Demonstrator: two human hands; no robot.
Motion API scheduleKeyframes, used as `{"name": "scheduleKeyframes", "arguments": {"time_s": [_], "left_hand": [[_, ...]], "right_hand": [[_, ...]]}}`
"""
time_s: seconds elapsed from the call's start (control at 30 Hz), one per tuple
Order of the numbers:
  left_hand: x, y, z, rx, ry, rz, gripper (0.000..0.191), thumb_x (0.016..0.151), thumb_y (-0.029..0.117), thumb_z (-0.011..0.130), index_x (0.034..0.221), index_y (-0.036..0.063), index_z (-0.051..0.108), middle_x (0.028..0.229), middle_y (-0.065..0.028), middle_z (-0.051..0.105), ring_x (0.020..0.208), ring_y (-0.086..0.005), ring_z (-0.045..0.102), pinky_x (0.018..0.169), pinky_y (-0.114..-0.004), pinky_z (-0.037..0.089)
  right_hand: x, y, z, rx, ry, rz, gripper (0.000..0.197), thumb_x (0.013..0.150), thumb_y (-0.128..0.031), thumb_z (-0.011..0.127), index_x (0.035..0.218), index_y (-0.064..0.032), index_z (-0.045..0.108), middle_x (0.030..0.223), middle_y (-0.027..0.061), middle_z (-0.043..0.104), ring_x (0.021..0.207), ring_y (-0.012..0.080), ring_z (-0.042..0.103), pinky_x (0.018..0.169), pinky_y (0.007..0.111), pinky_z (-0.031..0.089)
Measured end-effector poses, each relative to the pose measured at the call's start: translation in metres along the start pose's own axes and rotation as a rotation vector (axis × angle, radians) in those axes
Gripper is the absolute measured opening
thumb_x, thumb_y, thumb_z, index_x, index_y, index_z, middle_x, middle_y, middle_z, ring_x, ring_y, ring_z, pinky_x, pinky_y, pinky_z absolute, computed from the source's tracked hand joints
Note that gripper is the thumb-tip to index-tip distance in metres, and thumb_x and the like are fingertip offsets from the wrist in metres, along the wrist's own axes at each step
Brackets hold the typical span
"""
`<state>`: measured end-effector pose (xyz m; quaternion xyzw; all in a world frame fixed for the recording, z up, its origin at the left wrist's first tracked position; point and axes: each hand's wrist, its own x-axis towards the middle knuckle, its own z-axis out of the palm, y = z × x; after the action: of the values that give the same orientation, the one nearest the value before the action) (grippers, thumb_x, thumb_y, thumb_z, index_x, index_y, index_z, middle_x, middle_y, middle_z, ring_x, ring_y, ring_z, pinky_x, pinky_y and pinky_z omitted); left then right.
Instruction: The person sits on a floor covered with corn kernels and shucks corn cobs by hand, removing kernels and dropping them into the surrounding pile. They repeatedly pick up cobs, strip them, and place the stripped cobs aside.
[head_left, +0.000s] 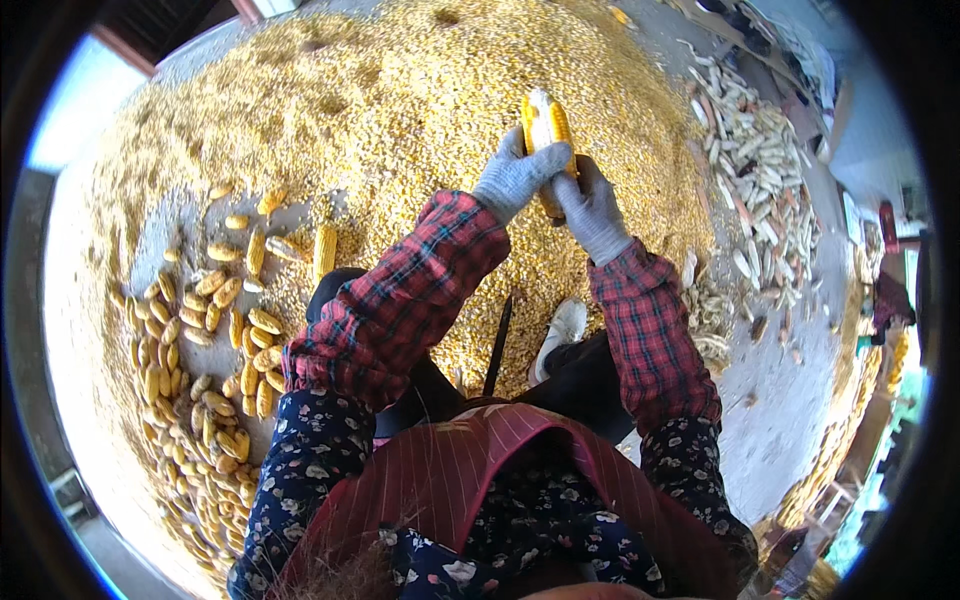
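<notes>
A partly shelled ear of corn (556, 124) is held up over the spread of loose kernels (420, 97). Pale bare cob shows along its upper face, with yellow kernels on both sides. My left hand (517, 174), in a grey knit glove, grips the ear from the left with the thumb across it. Also gloved, my right hand (596, 206) wraps the lower end from the right. The fingers hide part of the ear. Below the hands, a dark pointed rod (498, 349) slants up between my legs, beside a white shoe (568, 322).
On the left lie many unshelled corn ears (161, 367), with one ear (325, 251) close to my left knee. A heap of stripped cobs (761, 172) is on the right, with dry husks (705, 319) nearer my right forearm. Grey concrete floor (772, 390) shows at the right.
</notes>
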<state>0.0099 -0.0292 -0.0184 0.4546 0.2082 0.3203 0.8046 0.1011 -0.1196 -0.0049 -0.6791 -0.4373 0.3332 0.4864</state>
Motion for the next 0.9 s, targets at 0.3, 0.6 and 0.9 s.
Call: {"name": "scheduleKeyframes", "arguments": {"time_s": [0.3, 0.6, 0.9], "left_hand": [[0.017, 0.005, -0.009, 0.065, 0.293, 0.098, 0.051, 0.073, 0.029, 0.063, 0.106, -0.0031, 0.043, 0.094, -0.0095, 0.054, 0.083, -0.0151, 0.052, 0.072, -0.026, 0.044], [0.019, 0.016, -0.016, 0.498, 0.265, 0.103, 0.037, 0.086, 0.032, 0.043, 0.097, -0.0025, 0.051, 0.081, -0.0083, 0.057, 0.073, -0.0124, 0.05, 0.065, -0.026, 0.043], [0.02, 0.004, -0.013, 0.276, 0.282, 0.105, 0.043, 0.079, 0.036, 0.052, 0.097, -0.0025, 0.049, 0.086, -0.0153, 0.057, 0.078, -0.0207, 0.055, 0.069, -0.03, 0.043]], "right_hand": [[0.004, -0.021, 0.022, 0.352, -0.207, 0.131, 0.052, 0.078, -0.028, 0.052, 0.117, -0.0031, 0.029, 0.092, 0.0116, 0.054, 0.07, 0.0227, 0.056, 0.063, 0.032, 0.046], [0.009, -0.004, 0.028, 0.605, -0.029, 0.132, 0.044, 0.081, -0.038, 0.045, 0.111, -0.0053, 0.04, 0.079, 0.0031, 0.05, 0.059, 0.0099, 0.049, 0.049, 0.022, 0.041], [0.008, -0.002, 0.031, 0.352, -0.006, -0.079, 0.05, 0.084, -0.034, 0.043, 0.12, -0.002, 0.032, 0.11, 0.0085, 0.045, 0.097, 0.0168, 0.045, 0.083, 0.027, 0.037]]}}
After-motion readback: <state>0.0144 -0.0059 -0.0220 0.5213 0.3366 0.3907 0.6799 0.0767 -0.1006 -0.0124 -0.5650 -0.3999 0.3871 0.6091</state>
